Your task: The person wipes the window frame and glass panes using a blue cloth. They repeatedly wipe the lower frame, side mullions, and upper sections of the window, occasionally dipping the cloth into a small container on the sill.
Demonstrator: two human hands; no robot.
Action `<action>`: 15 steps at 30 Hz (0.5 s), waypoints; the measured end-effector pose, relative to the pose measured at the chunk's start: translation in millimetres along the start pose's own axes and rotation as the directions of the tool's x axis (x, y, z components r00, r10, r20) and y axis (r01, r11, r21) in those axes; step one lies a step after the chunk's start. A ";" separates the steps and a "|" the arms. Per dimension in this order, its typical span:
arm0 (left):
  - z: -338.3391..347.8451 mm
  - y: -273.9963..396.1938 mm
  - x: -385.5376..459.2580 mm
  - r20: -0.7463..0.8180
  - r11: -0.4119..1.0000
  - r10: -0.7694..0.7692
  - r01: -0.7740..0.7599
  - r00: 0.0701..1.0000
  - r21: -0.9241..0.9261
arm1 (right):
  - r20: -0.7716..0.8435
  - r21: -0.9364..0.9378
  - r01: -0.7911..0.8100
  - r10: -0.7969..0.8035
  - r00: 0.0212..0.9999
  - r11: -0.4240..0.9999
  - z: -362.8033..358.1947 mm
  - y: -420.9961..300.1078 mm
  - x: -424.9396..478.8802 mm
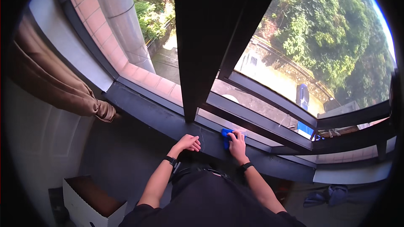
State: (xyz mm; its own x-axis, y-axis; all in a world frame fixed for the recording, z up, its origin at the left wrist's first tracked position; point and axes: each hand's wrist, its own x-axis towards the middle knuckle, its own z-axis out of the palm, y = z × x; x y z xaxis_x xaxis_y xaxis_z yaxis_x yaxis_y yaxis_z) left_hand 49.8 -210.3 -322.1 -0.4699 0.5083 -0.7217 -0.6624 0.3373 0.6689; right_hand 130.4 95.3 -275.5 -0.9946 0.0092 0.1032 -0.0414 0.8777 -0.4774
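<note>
My right hand (238, 144) grips a crumpled blue cloth (226, 139) with bent fingers. The cloth lies against the dark window sill (157, 114) and the lower rail of the window frame. To its left, my left hand (188, 142) is above the sill's near edge, holding nothing, its fingers loosely bent and slightly apart. A thin pale crack or streak (202, 138) runs down the sill between the two hands. Both wrists carry dark bands.
A thick dark upright post (202, 37) divides the window. On its right, an opened window sash (271, 97) tilts outward. A tied brown curtain (63, 78) hangs at left, above an open white box (91, 201). Dark bunched fabric (328, 196) is at lower right.
</note>
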 end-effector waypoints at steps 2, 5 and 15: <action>2.7 -4.3 -6.3 -0.019 0.995 0.059 -0.060 0.998 -0.085 | -0.011 0.035 -0.045 0.045 0.999 0.998 6.8 -0.9 3.8; -1.6 -12.8 -18.6 -0.007 0.972 0.127 -0.126 0.992 -0.197 | 0.161 0.067 -0.084 0.072 0.984 0.994 7.0 -4.4 16.3; -52.6 -10.6 -67.0 -0.253 0.874 0.256 -0.335 0.933 -0.353 | 0.824 0.504 -0.168 -0.414 0.387 0.847 31.1 -138.1 72.0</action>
State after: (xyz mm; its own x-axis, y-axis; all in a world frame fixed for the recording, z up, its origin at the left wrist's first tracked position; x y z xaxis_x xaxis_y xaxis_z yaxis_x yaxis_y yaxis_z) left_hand 57.6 -289.6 -290.2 -0.7552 0.3603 -0.5475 -0.6273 -0.1553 0.7631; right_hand 61.5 -40.2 -229.4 -0.4459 -0.7544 -0.4818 0.0840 0.5006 -0.8616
